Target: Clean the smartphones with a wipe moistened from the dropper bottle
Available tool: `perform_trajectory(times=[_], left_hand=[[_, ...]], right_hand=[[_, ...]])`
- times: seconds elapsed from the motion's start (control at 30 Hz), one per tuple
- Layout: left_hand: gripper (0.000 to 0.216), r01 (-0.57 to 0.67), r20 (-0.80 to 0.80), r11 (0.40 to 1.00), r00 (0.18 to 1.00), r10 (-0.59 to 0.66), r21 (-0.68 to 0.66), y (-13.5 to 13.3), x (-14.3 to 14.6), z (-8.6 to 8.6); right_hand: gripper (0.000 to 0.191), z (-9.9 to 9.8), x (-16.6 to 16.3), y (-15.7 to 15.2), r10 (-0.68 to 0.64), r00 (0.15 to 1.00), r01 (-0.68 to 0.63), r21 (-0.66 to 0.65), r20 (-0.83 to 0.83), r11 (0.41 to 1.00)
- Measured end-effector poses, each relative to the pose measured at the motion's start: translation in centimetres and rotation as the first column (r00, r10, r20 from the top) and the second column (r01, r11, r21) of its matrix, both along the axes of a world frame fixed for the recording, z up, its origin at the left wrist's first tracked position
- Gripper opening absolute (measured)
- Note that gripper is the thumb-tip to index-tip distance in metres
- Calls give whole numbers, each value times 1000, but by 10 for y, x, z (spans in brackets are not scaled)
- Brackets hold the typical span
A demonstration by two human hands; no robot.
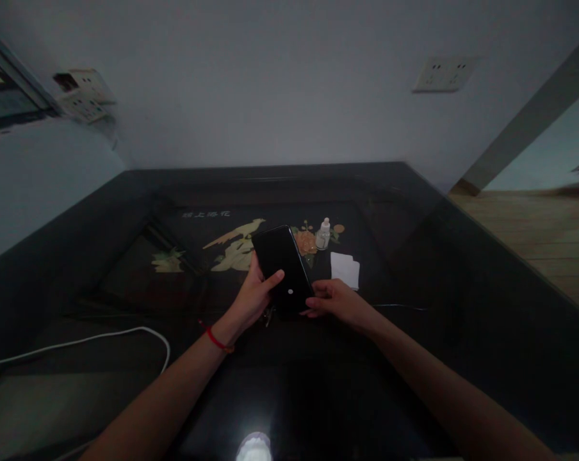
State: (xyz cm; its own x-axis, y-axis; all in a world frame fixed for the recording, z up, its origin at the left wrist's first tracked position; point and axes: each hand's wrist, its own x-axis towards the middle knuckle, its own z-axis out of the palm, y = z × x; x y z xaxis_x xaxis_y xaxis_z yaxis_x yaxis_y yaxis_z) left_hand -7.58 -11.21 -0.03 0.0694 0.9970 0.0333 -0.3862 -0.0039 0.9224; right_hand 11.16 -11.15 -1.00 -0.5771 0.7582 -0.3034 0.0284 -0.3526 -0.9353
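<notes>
A black smartphone (282, 262) with a dark screen and one small pale dot low on it is held tilted above the table. My left hand (258, 288) grips it along the left side, thumb lying across the screen. At the phone's lower right corner, the fingers of my right hand (330, 298) are pinched on the edge; whether anything else is between them I cannot make out. White folded wipes or papers (344, 270) lie just beyond my right hand. Behind them stands a small clear bottle with a white dropper-like cap (323, 235).
The dark glossy table (390, 365) has a bird-and-flower picture (236, 246) in its top. A white cable (102, 334) runs across its left side. Wall sockets (444, 73) are on the wall behind, with more sockets (85, 93) at the left corner.
</notes>
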Motion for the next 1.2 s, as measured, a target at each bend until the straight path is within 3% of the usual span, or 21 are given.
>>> perform_trajectory(times=[0.23,0.33,0.53,0.77,1.0,1.2], left_hand=[[72,1,15,1000,1000,-1,-28,-2,2,8],[70,90,21,996,996,-90,-8,-4,2,10],[69,291,10,957,957,-291,4,-9,3,7],[68,355,-12,935,935,-355,11,-9,5,8],[72,313,-52,950,948,-313,-1,-8,5,2],[75,83,-174,995,980,-93,-62,2,5,-1]], right_hand=[[32,3,1,0,-3,998,-2,68,61,998],[34,20,4,9,-18,998,9,160,52,987],[36,50,-3,39,-189,981,193,302,-45,934],[28,47,-4,46,-184,982,187,336,-41,923],[30,37,-10,51,-278,960,242,416,26,877],[44,24,-9,42,-376,913,263,474,160,840]])
